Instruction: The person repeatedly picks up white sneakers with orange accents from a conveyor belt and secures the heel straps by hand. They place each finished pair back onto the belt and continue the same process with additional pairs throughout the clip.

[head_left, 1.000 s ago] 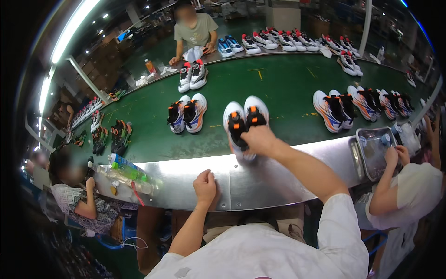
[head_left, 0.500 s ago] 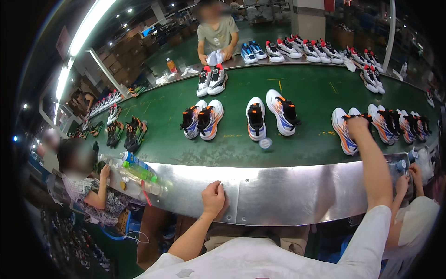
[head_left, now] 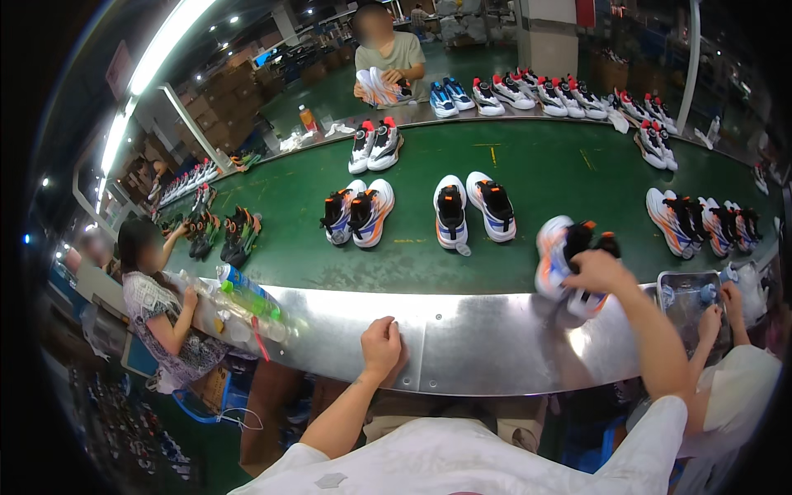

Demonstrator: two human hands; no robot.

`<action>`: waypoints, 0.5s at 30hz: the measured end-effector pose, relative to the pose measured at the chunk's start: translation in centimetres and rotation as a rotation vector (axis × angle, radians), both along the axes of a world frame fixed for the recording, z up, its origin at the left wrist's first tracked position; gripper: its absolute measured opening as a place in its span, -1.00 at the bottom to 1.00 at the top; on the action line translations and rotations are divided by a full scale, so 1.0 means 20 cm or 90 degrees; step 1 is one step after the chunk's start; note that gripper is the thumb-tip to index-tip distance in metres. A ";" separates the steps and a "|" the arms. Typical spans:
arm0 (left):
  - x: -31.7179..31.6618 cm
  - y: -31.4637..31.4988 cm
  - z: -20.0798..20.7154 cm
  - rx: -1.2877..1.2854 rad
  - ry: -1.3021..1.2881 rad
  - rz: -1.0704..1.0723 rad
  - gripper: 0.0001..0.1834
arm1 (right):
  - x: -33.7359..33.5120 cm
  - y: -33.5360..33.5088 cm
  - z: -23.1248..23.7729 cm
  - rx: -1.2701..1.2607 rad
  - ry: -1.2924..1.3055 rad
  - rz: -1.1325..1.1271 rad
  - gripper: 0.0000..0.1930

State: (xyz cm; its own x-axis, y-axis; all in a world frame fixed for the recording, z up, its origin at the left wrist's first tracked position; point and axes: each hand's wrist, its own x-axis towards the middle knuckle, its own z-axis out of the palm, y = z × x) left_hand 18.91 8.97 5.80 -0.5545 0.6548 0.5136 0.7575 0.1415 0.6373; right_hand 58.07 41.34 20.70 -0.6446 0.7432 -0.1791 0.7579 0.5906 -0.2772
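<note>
My right hand (head_left: 601,274) grips a pair of white sneakers (head_left: 554,247) with black collars and orange trim, tilted over the belt's near edge and blurred by motion. On the metal ledge (head_left: 495,346) rests my left hand (head_left: 381,348), its fingers curled closed; whatever it may hold is hidden. Ahead on the green belt (head_left: 429,268) stand two white, blue and orange sneakers (head_left: 451,213), side by side, toes away from me. A small round clear piece (head_left: 463,248) lies by the left one's heel. Further left is a matching pair (head_left: 375,214).
More matching sneakers (head_left: 670,224) line the belt at right, beside a metal tray (head_left: 689,299) and a co-worker's hands (head_left: 719,309). Plastic bottles (head_left: 247,297) lie on the ledge at left, near another seated person (head_left: 169,313). Across the belt a person (head_left: 392,62) holds sneakers.
My right hand has lifted a pair from the right-hand row and brought it left and nearer. The two sneakers ahead have shifted closer together. My left hand has stayed put.
</note>
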 end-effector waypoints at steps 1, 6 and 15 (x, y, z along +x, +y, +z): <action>0.00 -0.01 0.01 0.000 0.018 0.001 -0.80 | -0.10 -0.18 0.06 -0.087 -0.027 -0.009 -0.46; 0.25 0.07 0.23 -0.170 -0.318 -0.145 -0.49 | -0.23 -0.90 0.03 -0.030 -0.031 0.146 -0.17; 0.51 0.17 0.33 -0.274 -0.297 -0.212 -0.38 | -0.11 -1.23 0.02 0.109 -0.104 0.092 -0.02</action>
